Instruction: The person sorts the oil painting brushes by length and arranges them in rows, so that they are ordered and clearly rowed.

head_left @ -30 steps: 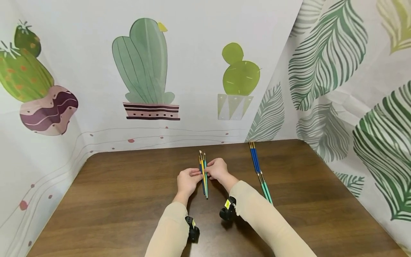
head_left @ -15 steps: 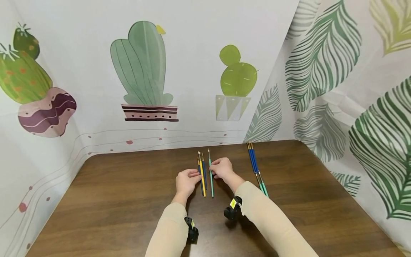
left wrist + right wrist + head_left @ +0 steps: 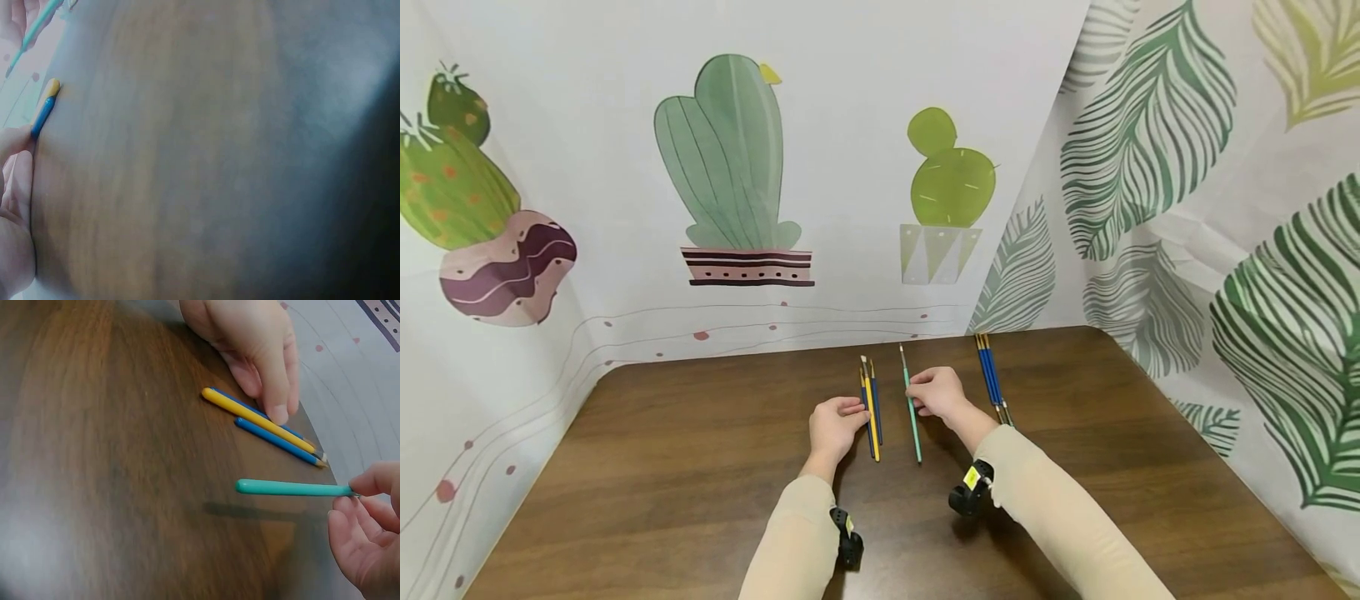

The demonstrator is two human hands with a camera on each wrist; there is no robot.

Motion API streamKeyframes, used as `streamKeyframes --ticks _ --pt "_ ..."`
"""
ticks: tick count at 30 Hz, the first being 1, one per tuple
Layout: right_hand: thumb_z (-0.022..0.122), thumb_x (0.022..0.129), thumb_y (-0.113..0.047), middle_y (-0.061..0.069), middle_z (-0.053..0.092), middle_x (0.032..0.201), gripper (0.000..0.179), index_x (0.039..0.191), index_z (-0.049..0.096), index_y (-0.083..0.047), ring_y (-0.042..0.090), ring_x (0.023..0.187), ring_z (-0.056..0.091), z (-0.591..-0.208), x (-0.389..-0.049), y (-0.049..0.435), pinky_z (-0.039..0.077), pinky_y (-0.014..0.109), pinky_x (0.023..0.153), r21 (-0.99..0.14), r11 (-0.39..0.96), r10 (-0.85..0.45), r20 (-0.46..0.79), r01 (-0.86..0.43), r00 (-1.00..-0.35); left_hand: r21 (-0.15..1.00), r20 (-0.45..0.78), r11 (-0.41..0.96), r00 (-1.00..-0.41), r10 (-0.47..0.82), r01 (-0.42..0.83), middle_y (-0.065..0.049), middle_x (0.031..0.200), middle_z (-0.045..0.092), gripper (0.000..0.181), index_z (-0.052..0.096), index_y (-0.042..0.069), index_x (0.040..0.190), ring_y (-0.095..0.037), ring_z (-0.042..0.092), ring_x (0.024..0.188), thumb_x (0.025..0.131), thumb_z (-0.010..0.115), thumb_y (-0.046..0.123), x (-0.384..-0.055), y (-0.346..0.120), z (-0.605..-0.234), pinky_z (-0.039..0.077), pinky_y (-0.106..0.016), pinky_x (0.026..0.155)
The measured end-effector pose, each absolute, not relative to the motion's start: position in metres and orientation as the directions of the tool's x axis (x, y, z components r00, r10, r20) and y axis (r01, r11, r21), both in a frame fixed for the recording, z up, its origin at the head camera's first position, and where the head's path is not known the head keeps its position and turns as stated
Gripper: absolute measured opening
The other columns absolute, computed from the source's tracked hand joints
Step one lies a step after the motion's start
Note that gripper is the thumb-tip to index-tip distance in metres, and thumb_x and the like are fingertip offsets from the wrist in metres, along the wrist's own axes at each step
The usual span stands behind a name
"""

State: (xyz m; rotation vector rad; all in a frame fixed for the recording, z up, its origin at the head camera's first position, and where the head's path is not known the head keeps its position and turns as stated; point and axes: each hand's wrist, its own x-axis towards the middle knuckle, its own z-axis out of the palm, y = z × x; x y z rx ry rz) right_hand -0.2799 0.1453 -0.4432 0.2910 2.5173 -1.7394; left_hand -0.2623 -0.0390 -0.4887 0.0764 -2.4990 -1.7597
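The green brush [image 3: 914, 429] has moved away from the yellow brush [image 3: 875, 439] since the earlier frame, and the right hand [image 3: 940, 392] pinches it just above the table [image 3: 685, 467]. We see the left hand [image 3: 832, 427] touch the yellow brush, between two blue brushes [image 3: 877, 414], but we cannot tell if it grips. The left wrist view is blurry and cuts that hand off, and a sleeve [image 3: 1067, 500] hides most of two other brushes [image 3: 1004, 412].

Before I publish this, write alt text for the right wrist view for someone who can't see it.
The right hand pinches a teal-green paintbrush above a wood-grain table. Nearby, the left hand touches a yellow paintbrush that lies between two blue paintbrushes, with a white patterned backdrop beyond.
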Motion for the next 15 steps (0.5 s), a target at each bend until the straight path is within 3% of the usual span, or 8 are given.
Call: streamKeyframes --ticks 15 --pt "0.063 0.081 -0.002 0.004 0.066 0.07 0.025 0.104 0.064 0.008 0.008 0.056 0.059 -0.436 -0.265 0.184 0.056 0.028 0.053 -0.923 0.339 0.107 -0.157 0.185 -0.982 0.938 0.047 0.347 -0.994 -0.094 0.012 -0.012 0.092 0.074 0.025 0.071 -0.001 0.1 -0.022 0.071 0.088 0.078 0.076 0.011 -0.263 -0.039 -0.489 0.055 -0.037 0.084"
